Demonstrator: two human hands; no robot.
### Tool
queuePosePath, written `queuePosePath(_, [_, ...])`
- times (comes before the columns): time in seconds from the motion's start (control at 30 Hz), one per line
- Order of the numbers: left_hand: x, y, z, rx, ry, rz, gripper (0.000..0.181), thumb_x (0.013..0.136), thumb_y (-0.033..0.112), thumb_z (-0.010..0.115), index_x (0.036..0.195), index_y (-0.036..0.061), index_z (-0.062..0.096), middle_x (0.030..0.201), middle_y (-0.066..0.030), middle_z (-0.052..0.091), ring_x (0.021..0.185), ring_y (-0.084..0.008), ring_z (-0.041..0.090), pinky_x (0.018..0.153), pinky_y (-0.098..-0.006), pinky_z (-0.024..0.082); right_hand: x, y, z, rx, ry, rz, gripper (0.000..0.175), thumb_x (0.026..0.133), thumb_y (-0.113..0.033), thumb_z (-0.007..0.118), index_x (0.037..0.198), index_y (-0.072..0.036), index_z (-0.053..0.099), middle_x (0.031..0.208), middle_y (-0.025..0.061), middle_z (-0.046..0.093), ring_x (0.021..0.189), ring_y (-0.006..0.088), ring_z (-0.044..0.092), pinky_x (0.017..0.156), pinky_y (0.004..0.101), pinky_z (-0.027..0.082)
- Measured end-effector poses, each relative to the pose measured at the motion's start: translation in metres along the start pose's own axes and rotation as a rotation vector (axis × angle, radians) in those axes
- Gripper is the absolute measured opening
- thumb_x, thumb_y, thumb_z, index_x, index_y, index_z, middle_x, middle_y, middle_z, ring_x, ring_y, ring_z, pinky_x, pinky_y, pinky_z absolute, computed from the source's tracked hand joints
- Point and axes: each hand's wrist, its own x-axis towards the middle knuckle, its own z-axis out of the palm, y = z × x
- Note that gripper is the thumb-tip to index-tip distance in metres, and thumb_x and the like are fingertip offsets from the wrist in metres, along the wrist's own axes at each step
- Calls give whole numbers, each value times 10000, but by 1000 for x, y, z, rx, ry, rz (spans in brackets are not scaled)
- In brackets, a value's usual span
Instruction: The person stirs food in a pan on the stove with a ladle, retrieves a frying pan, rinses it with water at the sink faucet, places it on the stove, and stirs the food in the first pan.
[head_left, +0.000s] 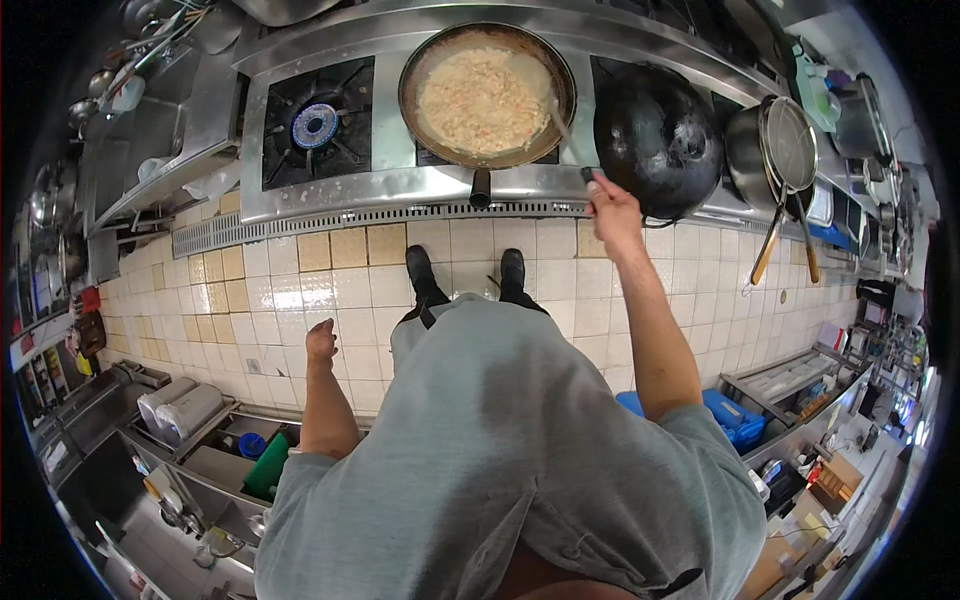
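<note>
My right hand (615, 210) grips the black handle of a metal cooking utensil (564, 129). Its shaft slants over the near right rim of a large frying pan (407, 105), and its blurred head reaches into the food. A pale, creamy mixture (484, 101) with small orange bits covers the pan's bottom. The pan rests on the stove, and its short dark handle (480, 189) points towards me. Away from the stove, my left hand (321, 341) hangs at my side above the tiled floor, fingers loosely bent, with nothing visible in it.
Left of the pan, a gas burner (315, 125) shows a blue flame ring. A blackened wok (660, 142) lies bottom up to the right. Beyond it, a wire strainer (789, 142) rests on a metal pot (742, 154), with wooden handles jutting out. Behind me runs a counter (217, 469).
</note>
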Motion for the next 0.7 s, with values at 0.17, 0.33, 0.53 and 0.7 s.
queuePosePath(0.17, [-5, -7, -4, 4, -12, -73, 499, 921, 393, 606, 1315, 89, 584, 1170, -67, 608, 1011, -241, 588, 761, -429, 481, -37, -12, 6, -148, -142, -112, 356, 956, -162, 616, 1279, -14, 638, 680, -24, 589, 628, 62, 521, 587, 238, 430])
queuePosePath(0.33, [-2, -17, -6, 11, -64, -104, 573, 926, 405, 599, 1380, 64, 524, 1370, -96, 547, 1135, -288, 576, 841, -477, 467, -36, 5, 1, -70, -191, -55, 352, 950, -150, 615, 1280, -28, 644, 689, -14, 603, 638, 65, 529, 608, 235, 438])
queuePosePath(0.53, [-2, -11, -9, 28, -76, -117, 572, 925, 402, 593, 1378, 60, 523, 1367, -88, 547, 1126, -278, 575, 839, -475, 464, -11, -29, 9, -58, -82, -92, 339, 970, -144, 604, 1287, -29, 635, 683, -18, 572, 560, 46, 461, 503, 218, 362])
queuePosePath(0.7, [-12, 7, -6, 2, 29, -14, 443, 943, 372, 575, 1299, 111, 612, 1130, -64, 657, 954, -212, 612, 721, -412, 503, -22, -18, 7, 283, -265, 226, 335, 971, -176, 624, 1285, -60, 637, 678, -26, 561, 479, 37, 374, 413, 219, 279])
